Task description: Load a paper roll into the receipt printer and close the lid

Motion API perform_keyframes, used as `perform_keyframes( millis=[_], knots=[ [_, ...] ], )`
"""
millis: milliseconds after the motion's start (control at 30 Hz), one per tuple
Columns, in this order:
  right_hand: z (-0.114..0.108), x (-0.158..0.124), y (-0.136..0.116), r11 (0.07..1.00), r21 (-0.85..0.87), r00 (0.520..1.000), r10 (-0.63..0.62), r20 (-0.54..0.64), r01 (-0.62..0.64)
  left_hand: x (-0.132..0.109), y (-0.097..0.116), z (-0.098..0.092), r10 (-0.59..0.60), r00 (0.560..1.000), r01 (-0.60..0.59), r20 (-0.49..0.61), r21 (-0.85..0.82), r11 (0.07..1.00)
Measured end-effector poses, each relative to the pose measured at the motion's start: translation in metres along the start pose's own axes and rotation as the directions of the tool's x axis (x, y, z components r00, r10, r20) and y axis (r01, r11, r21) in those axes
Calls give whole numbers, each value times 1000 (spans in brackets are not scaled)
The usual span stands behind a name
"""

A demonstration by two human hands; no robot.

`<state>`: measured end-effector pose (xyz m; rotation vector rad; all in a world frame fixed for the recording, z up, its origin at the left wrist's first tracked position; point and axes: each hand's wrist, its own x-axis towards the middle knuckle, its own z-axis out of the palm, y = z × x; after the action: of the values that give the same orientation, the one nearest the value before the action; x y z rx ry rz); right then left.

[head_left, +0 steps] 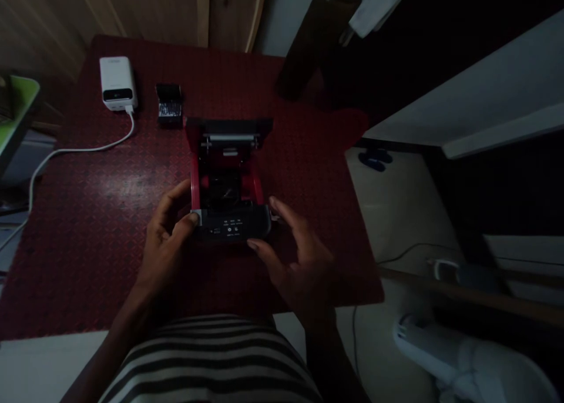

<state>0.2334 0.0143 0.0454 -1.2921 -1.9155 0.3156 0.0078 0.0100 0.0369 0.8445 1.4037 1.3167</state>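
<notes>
A red and black label printer (pixel 231 224) sits on the table with its lid (pixel 229 127) raised, showing the roller under the lid and a dark inner bay. Its front panel with small buttons faces me. My left hand (pixel 170 227) grips the printer's left side, thumb on the grey front corner and fingers along the outer wall. Around the right front corner, my right hand (pixel 297 256) has thumb and forefinger spread apart, the tips close to the casing; whether they touch it is hard to tell. Dim light hides detail inside the bay.
A white power bank (pixel 118 84) with a plugged-in white cable (pixel 88 150) lies at the back left of the red patterned table (pixel 132 262). Beside it is a small black object (pixel 170 105). A dark post (pixel 304 44) stands at the back right. Slippers (pixel 375 158) lie on the floor.
</notes>
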Motion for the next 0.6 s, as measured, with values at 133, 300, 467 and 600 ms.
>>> perform_keyframes(
  millis=[133, 300, 467, 600],
  knots=[
    [-4, 40, 2, 986, -57, 987, -156, 33, 158, 3, -12, -2, 114, 993, -114, 15, 29, 993],
    [25, 103, -8, 943, -132, 850, -208, 484, 306, 6, -20, -5, 216, 975, -218, 48, 49, 975],
    [53, 133, -29, 877, -311, 731, -64, 679, 366, 7, -19, -7, 210, 976, -214, 60, 83, 973],
    [61, 138, -36, 859, -346, 699, -19, 715, 378, 6, -20, -7, 211, 976, -215, 58, 73, 974]
  ],
)
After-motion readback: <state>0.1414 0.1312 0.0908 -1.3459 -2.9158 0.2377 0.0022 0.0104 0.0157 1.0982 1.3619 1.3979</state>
